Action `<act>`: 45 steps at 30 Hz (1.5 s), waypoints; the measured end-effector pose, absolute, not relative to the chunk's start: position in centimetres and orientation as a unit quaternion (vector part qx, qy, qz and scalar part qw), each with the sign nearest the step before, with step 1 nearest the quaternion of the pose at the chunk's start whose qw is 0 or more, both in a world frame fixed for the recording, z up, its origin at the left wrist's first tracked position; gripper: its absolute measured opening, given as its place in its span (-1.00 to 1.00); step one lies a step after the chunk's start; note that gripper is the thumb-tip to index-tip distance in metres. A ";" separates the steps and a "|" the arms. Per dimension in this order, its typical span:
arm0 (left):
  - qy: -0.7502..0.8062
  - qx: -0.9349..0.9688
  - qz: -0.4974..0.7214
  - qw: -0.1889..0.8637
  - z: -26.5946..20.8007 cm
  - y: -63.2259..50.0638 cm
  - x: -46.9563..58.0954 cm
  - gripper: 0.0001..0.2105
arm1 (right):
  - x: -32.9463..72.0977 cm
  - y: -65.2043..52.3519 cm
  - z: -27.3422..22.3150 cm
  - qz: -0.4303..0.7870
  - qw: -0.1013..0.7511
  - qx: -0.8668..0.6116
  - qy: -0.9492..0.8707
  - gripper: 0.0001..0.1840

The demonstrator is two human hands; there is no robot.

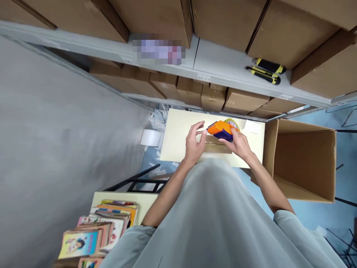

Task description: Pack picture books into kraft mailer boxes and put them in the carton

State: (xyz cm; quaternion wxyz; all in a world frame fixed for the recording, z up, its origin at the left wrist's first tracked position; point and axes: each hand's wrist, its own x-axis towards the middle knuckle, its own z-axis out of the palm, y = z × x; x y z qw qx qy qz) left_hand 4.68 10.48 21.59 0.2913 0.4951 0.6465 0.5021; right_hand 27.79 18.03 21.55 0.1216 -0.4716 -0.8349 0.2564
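Note:
In my right hand (240, 144) is an orange and dark blue tape dispenser (221, 129), with a yellowish roll of tape (231, 122) partly hidden at its back. My right fingers close around the end nearer me on the right. My left hand (194, 141) is at the dispenser's left tip, its thumb and fingers apart; whether the thumb touches the tip I cannot tell. Under the dispenser a small brown cardboard box (216, 148) with a shiny strip along its top lies on the cream table (175, 137).
A large cardboard box (304, 160) stands open at the table's right. Shelves (217, 56) with brown boxes run ahead, holding black and yellow utility knives (264, 70). Magazines (83, 242) are stacked on a table at left. A white roll (150, 137) lies by the grey wall.

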 end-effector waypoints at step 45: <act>0.489 0.637 0.401 0.442 31.3 3.5 2.9 -0.80 | 32.7 7.3 25.5 0.122 0.249 -0.286 -0.917 -0.72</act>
